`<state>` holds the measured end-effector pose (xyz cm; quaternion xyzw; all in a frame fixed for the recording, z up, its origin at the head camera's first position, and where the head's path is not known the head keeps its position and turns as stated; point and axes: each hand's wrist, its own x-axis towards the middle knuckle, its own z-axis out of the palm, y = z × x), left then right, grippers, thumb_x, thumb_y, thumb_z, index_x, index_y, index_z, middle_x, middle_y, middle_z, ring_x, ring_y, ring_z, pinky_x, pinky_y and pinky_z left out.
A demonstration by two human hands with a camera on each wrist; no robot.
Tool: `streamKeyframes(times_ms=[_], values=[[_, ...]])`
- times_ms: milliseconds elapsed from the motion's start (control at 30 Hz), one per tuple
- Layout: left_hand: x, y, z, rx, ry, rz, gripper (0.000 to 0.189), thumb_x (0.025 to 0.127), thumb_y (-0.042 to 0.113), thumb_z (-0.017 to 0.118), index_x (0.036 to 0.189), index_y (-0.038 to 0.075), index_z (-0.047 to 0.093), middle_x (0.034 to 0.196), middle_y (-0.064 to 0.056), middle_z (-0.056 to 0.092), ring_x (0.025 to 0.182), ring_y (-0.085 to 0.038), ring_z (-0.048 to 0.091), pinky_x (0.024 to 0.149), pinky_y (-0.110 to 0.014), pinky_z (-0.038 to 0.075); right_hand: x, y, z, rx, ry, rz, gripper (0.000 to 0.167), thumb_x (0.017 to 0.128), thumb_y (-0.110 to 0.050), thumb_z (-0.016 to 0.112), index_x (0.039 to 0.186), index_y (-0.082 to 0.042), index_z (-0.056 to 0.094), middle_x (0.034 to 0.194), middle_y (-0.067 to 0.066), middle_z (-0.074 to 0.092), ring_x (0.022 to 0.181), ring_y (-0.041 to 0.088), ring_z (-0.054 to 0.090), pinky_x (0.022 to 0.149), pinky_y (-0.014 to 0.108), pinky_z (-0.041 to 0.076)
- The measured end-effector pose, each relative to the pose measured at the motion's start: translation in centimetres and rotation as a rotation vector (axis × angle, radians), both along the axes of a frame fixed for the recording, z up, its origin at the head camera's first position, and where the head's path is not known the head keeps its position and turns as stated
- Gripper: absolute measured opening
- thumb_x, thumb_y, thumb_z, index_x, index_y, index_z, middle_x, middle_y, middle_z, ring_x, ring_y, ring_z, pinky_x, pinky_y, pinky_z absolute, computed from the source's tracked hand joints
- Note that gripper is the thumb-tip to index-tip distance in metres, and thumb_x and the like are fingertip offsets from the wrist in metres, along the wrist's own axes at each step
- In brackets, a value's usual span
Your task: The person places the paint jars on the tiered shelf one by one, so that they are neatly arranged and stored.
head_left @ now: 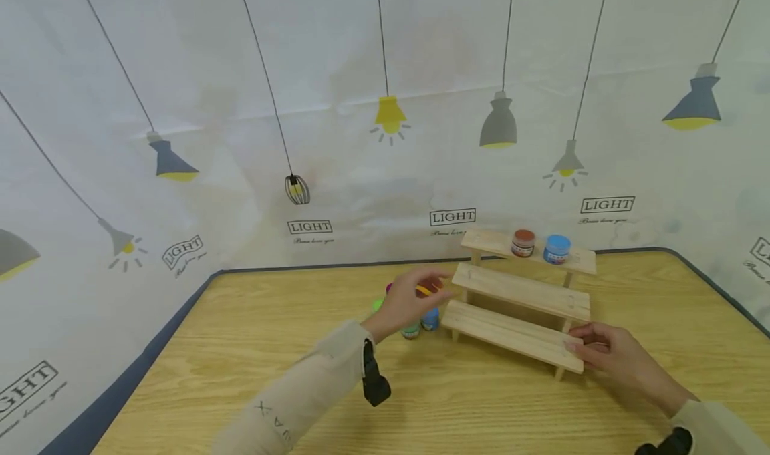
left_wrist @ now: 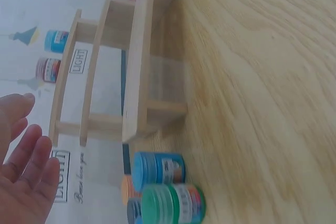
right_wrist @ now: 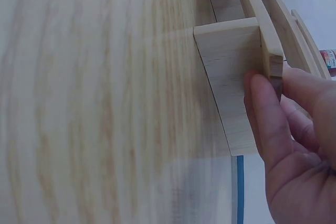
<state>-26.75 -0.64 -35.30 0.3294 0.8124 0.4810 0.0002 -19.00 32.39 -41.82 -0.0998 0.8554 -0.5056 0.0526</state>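
A three-step wooden display rack [head_left: 511, 335] stands on the table, right of centre. My right hand [head_left: 622, 358] pinches the right end of its lowest shelf between thumb and fingers; in the right wrist view the thumb [right_wrist: 270, 114] lies along the board's end. Near the rack's left end hovers my left hand [head_left: 404, 301], its fingers loosely bent and apart with nothing between them, as the left wrist view shows. Below that hand, a blue jar [left_wrist: 157, 171], a green jar [left_wrist: 173, 203] and an orange-lidded jar [left_wrist: 127, 188] cluster on the table, partly hidden in the head view.
On the top shelf sit a red-brown jar [head_left: 523, 243] and a blue-lidded jar [head_left: 557, 249]. Behind the wooden table [head_left: 271, 348] hangs a pale backdrop [head_left: 337, 134] printed with lamps. A dark blue band runs along the table's far edge.
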Motion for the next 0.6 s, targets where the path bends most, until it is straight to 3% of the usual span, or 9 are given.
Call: streamKeyframes(times_ms=[200, 467, 600], values=[[2.0, -2.9, 2.2, -0.042, -0.012, 0.018, 0.031, 0.085, 0.005, 0.058, 0.115, -0.001, 0.056, 0.092, -0.015, 0.059, 0.08, -0.027, 0.058, 0.066, -0.028, 0.048, 0.1, -0.2, 0.1, 0.007, -0.018, -0.021, 0.041, 0.091, -0.015, 0.051, 0.112, 0.02, 0.044, 0.098, 0.022, 0.057, 0.077, 0.006, 0.059, 0.063, 0.03, 0.052], [-0.5, -6.2, -0.7, -0.047, 0.006, 0.119, 0.028, 0.085, 0.018, 0.06, 0.113, 0.012, 0.06, 0.091, -0.001, 0.061, 0.083, -0.013, 0.057, 0.07, -0.024, 0.048, 0.3, -0.3, 0.3, -0.022, -0.009, 0.0, 0.042, 0.091, -0.014, 0.051, 0.111, 0.022, 0.042, 0.096, 0.02, 0.056, 0.077, 0.004, 0.059, 0.063, 0.03, 0.052], [-0.4, -6.9, -1.2, -0.008, 0.019, 0.169, 0.024, 0.084, 0.015, 0.061, 0.107, 0.008, 0.062, 0.09, -0.003, 0.062, 0.082, -0.015, 0.057, 0.069, -0.024, 0.049, 0.3, -0.3, 0.4, -0.033, -0.008, 0.006, 0.042, 0.091, -0.014, 0.051, 0.111, 0.022, 0.042, 0.096, 0.02, 0.056, 0.076, 0.004, 0.059, 0.063, 0.03, 0.052]])
